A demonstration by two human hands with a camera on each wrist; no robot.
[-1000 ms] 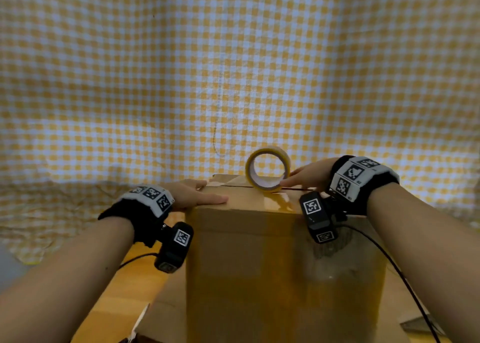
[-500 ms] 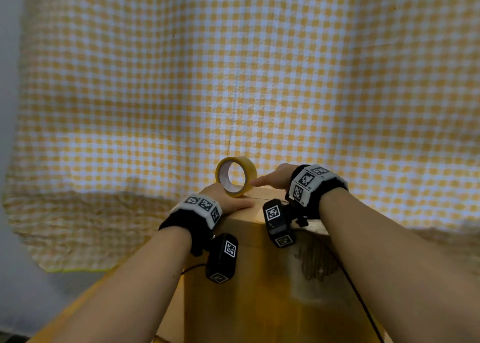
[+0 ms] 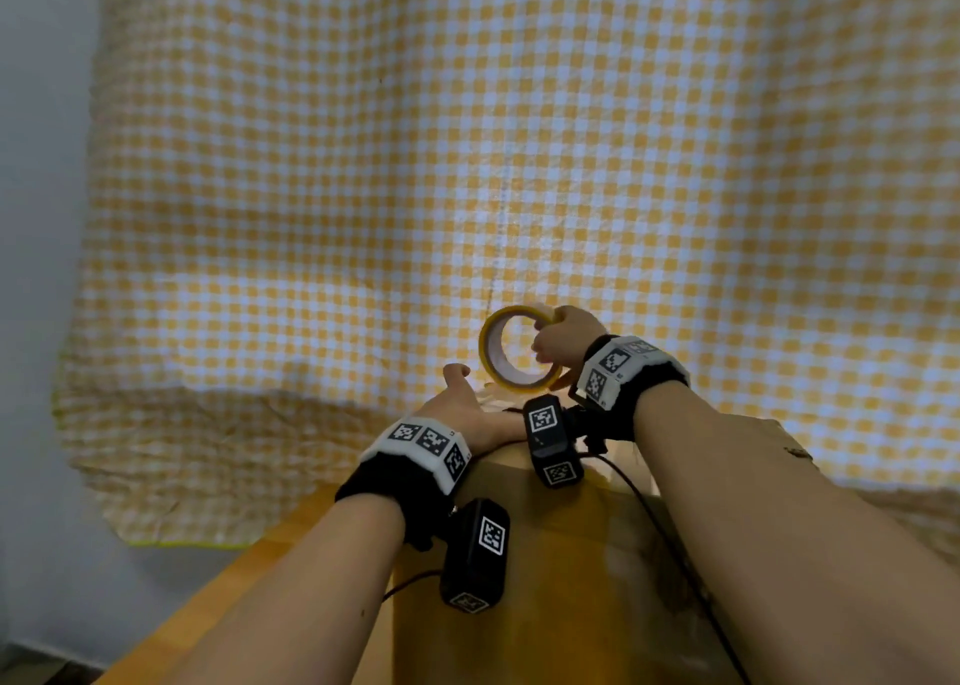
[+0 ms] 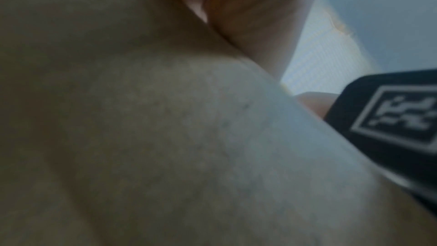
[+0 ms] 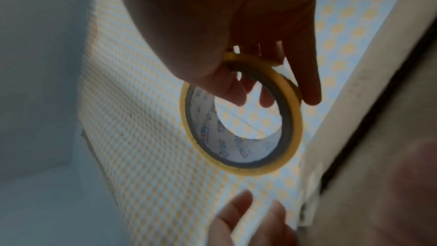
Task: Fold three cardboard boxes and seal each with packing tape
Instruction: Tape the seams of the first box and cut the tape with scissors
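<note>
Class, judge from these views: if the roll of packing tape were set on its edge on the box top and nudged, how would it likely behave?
The tape roll is a thin ring, so it would probably roll. It is likely light: the right hand lifts it by the fingers alone.

Both arms are extended forward; the right hand [image 3: 563, 341] is curled in a grip, the left hand [image 3: 467, 414] is laid flat.

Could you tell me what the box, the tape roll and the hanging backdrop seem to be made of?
Box: brown cardboard, matte, with a glossy strip that looks like tape. Tape roll: thin yellowish plastic film wound on a printed, probably paper core. Backdrop: woven fabric, yellow and white check, matte, wrinkled and seamed.
</note>
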